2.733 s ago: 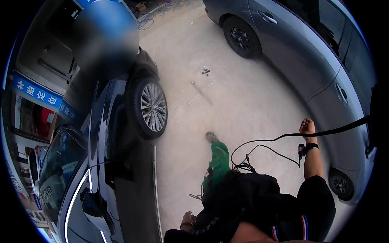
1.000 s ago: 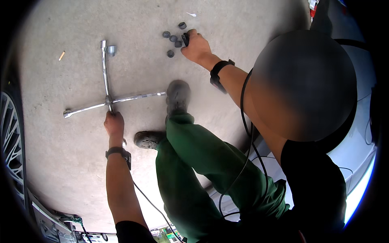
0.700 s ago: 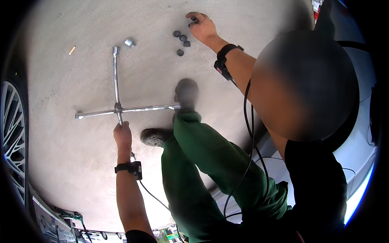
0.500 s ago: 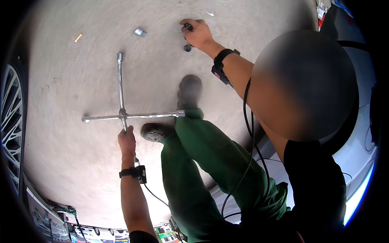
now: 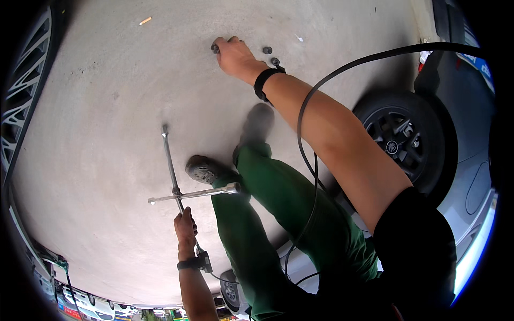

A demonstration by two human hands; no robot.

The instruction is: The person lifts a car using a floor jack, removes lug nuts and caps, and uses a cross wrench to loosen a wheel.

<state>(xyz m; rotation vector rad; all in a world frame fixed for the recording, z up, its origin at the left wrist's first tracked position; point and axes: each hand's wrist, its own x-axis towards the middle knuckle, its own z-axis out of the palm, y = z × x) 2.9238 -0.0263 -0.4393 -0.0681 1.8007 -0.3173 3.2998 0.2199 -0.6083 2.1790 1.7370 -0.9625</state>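
Observation:
My left hand [image 5: 185,227] is closed around the lower arm of a chrome four-way lug wrench [image 5: 170,160]. The wrench is held above the floor, and one side arm passes in front of my green trouser leg. Out ahead, my right hand [image 5: 235,58] is closed at floor level on a small metal socket [image 5: 215,48], mostly hidden by the fingers. To the right of that hand, a dark socket-like piece [image 5: 267,50] lies on the concrete. A second dark piece [image 5: 275,61] lies close by, near my wrist strap.
A car wheel [image 5: 401,142] on a light-coloured car stands at my right. Another spoked wheel [image 5: 24,91] is at the far left. A black cable [image 5: 342,67] loops over my right arm. On the floor lie a cigarette butt [image 5: 145,21] and a white scrap [image 5: 299,38].
My right hand has let go of a dark piece, which now lies beside the other, and has closed on the silver socket to its left. The wrench has come nearer to me and tilted.

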